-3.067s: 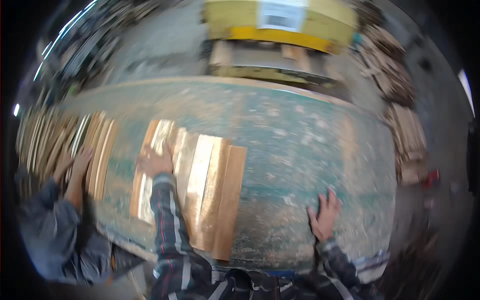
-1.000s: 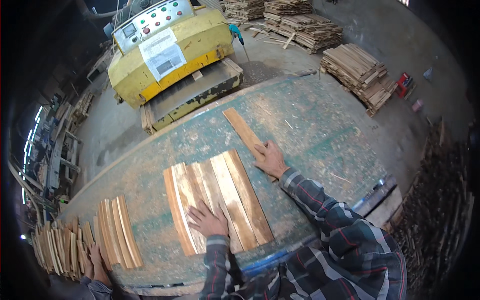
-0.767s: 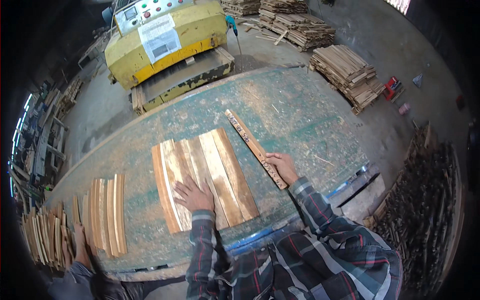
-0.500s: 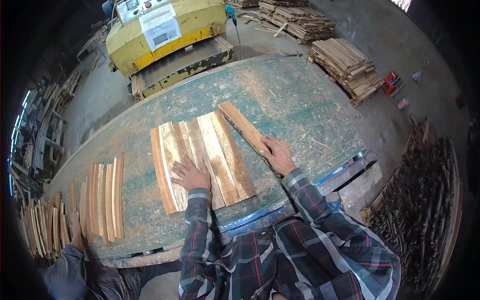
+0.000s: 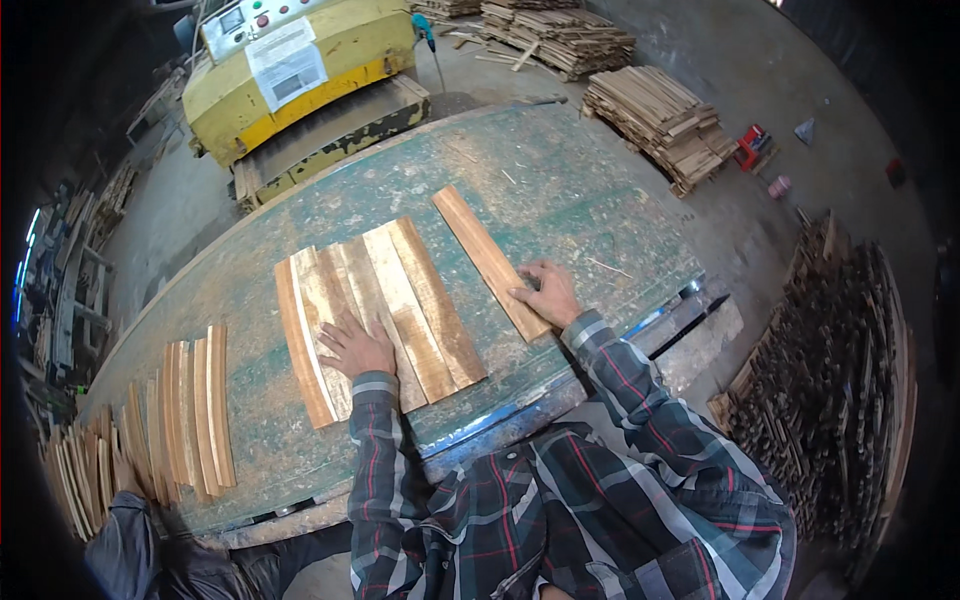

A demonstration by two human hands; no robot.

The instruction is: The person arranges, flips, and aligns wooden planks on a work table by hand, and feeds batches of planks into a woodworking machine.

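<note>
Several wooden boards lie side by side as a panel [image 5: 372, 285] on a worn green worktable [image 5: 330, 220], their tones running from pale to reddish brown. Flat on the lower part of this panel rests my left hand [image 5: 357, 346], fingers spread. To the right, separated by a gap, is a single brown board [image 5: 485, 255] lying at a slant. My right hand [image 5: 550, 293] grips its right edge near the lower end, thumb on top and fingers curled at the side; the fingertips are partly hidden.
At the table's left, a co-worker's hand [image 5: 126, 473] is by a row of narrow strips [image 5: 190, 415] and upright wood pieces. A yellow machine [image 5: 300, 75] stands beyond the far edge. Stacked boards [image 5: 660, 120] and a big pile of sticks [image 5: 820, 390] are on the right.
The single board has turned from showing its dark rough edge to lying flatter, face up, with a wider gap from the panel. The co-worker's hand has moved left. The view has shifted slightly.
</note>
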